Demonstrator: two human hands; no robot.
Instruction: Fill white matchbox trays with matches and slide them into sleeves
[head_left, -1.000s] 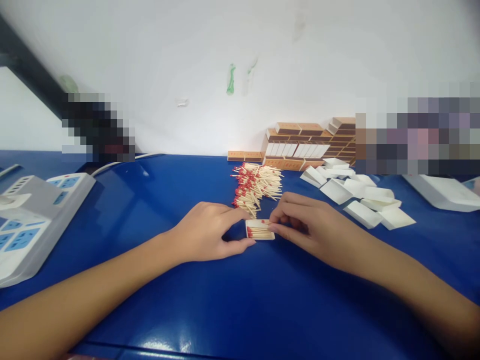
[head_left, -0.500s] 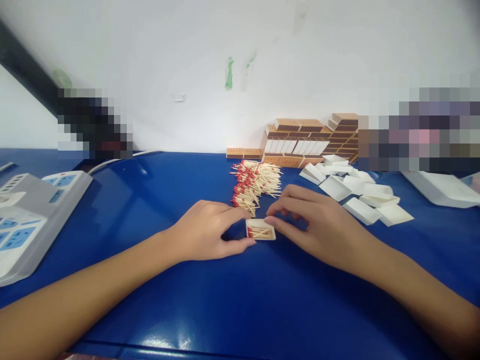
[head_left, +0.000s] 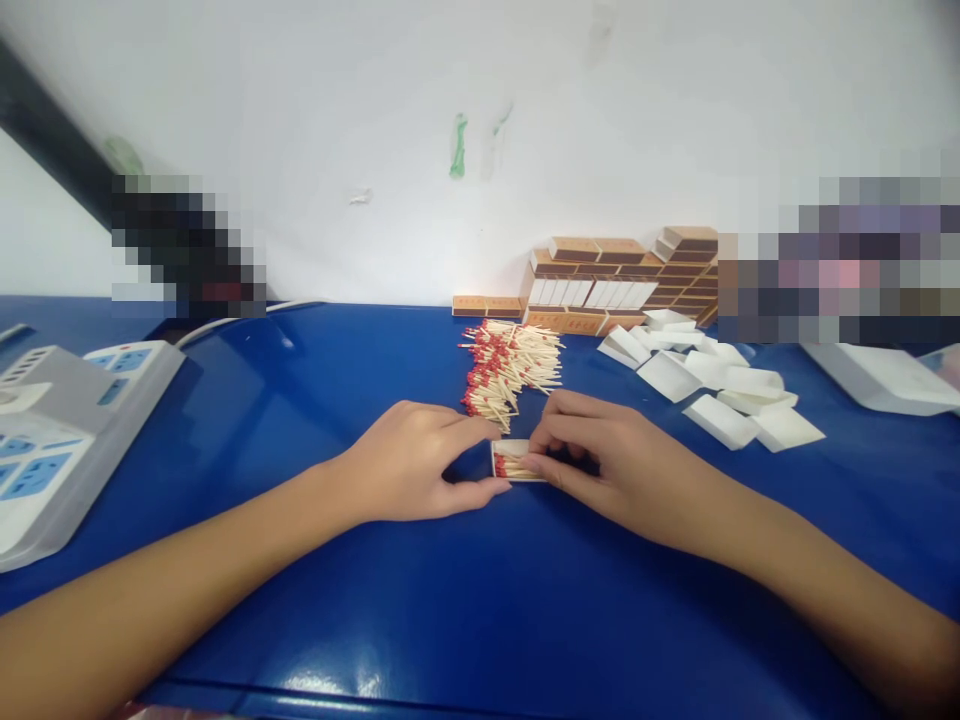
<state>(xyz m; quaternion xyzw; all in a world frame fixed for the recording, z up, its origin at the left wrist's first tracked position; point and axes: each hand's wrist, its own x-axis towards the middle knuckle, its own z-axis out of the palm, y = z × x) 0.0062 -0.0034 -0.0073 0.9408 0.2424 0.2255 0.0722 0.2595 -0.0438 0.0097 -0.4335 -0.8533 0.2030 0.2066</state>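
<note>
A small white matchbox tray (head_left: 512, 447) lies on the blue table in front of me, with red-headed matches (head_left: 510, 466) along its near side. My left hand (head_left: 431, 460) holds the tray's left end, thumb at the near corner and fingers at the far one. Over the right end of the tray is my right hand (head_left: 600, 445), thumb and forefinger drawn close together at the matches. Whatever lies between those fingertips is hidden. Just behind the tray spreads a heap of loose matches (head_left: 510, 365), most heads pointing left.
Stacked brown matchboxes (head_left: 585, 322) stand against the white wall. Several white trays (head_left: 671, 375) lie in a loose pile at the right, with a larger white box (head_left: 885, 380) beyond. A grey-white power strip (head_left: 82, 450) sits at left, its cable (head_left: 247, 318) running back.
My right hand has moved slightly left and nearer to me, from the tray's far right edge onto the matches inside. The left hand and tray stay in place.
</note>
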